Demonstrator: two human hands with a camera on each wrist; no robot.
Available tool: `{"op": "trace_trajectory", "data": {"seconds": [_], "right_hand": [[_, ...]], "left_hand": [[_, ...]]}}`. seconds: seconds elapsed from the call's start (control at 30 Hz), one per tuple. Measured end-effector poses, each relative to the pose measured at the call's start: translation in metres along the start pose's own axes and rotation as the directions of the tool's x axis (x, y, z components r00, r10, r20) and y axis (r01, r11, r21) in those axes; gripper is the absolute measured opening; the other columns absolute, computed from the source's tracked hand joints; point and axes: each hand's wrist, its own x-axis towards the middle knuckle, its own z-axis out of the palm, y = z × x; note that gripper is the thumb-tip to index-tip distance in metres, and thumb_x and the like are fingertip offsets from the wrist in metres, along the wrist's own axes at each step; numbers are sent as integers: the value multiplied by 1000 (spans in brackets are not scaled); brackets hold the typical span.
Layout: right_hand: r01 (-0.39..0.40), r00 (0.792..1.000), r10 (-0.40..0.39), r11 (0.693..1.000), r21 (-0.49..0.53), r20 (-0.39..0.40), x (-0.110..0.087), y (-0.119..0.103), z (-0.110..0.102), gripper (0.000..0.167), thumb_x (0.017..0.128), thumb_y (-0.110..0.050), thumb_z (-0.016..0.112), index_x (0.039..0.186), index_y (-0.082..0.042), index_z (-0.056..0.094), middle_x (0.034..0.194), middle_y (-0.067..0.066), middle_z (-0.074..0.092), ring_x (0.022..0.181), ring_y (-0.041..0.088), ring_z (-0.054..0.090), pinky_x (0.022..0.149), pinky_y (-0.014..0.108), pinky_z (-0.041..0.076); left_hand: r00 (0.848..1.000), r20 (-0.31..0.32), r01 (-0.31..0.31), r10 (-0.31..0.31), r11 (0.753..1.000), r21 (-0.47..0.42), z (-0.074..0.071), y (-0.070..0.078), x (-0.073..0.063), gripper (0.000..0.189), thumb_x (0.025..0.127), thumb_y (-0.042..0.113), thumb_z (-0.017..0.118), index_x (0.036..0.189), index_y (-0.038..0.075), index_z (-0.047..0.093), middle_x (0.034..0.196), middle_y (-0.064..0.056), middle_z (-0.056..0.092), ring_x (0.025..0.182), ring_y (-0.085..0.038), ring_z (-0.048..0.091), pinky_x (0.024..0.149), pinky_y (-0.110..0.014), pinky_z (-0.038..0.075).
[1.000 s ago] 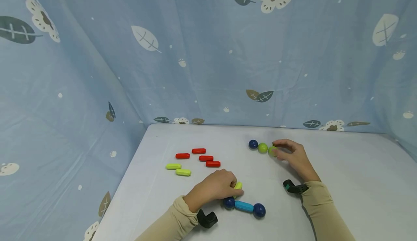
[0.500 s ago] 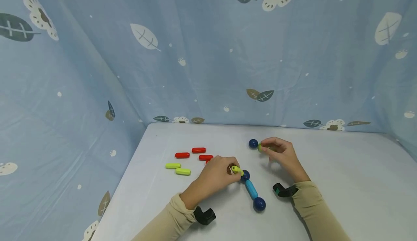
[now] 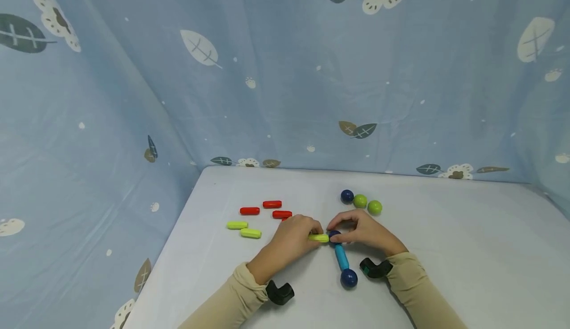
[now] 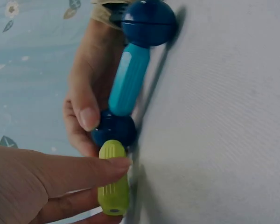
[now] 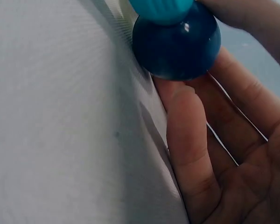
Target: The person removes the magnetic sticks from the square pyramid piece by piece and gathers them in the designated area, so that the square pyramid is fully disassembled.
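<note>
My left hand (image 3: 291, 240) pinches a yellow-green toy rod (image 4: 114, 196) between thumb and fingers, a grey dot showing at its near end. The rod's other end meets a dark blue ball (image 4: 119, 129), which my right hand (image 3: 367, 231) holds between thumb and fingertips. From that ball a light blue rod (image 3: 341, 257) runs toward the front of the table to a second dark blue ball (image 3: 349, 278). In the right wrist view, the held dark blue ball (image 5: 177, 51) is close up, the thumb beside it and fingers behind.
Farther back lie a loose dark blue ball (image 3: 347, 196) and two green balls (image 3: 360, 201). At left are several red rods (image 3: 272, 204), one partly hidden by my left hand, and two yellow-green rods (image 3: 251, 233). A patterned blue cloth (image 3: 285, 96) hangs behind the white table (image 3: 467, 250).
My right hand has left the green balls, come nearer and taken the dark blue ball. The left hand raised its rod with the joined pieces, swinging them round to point toward the front.
</note>
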Motion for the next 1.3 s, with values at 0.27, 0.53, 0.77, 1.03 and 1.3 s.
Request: {"op": "trace_trajectory", "data": {"seconds": [0.27,0.53,0.77,1.03,1.3], "right_hand": [[21,1000,-21,999,-33,22,4,-1,-2,20,90,-15,80,109,-10,77,108,11,77,84,3,66,69,23,55],[29,1000,-29,1000,-9,11,1,11,1,21,90,-13,80,108,-5,77,107,15,77,87,2,67,72,22,56],[-2,1000,2,1000,-11,4,-2,9,1,21,90,-15,80,109,-7,77,107,13,77,86,4,68,71,23,56],[-7,1000,7,1000,-17,-2,-2,2,-5,20,90,-16,80,109,-10,77,108,11,77,90,5,67,76,23,56],[-7,1000,7,1000,-20,-5,1,1,-5,21,89,-15,81,109,-9,77,108,12,77,94,7,67,82,24,55]], "left_hand": [[1000,14,-12,12,998,57,1,-4,0,17,83,19,87,100,17,84,97,7,78,91,-9,67,75,-23,53],[998,63,-11,7,998,69,0,-15,-12,16,79,14,90,94,18,84,90,10,74,84,-4,63,71,-22,50],[999,30,19,-20,999,38,-24,-37,-48,18,80,12,88,96,18,83,91,9,73,90,-10,64,76,-28,52],[971,-55,237,-234,970,54,-58,-90,-90,23,72,6,91,90,17,82,94,5,73,95,-17,67,86,-42,55],[954,-8,300,-299,954,20,-70,-111,-99,25,70,6,92,88,19,81,92,7,73,87,-13,63,80,-40,53]]}}
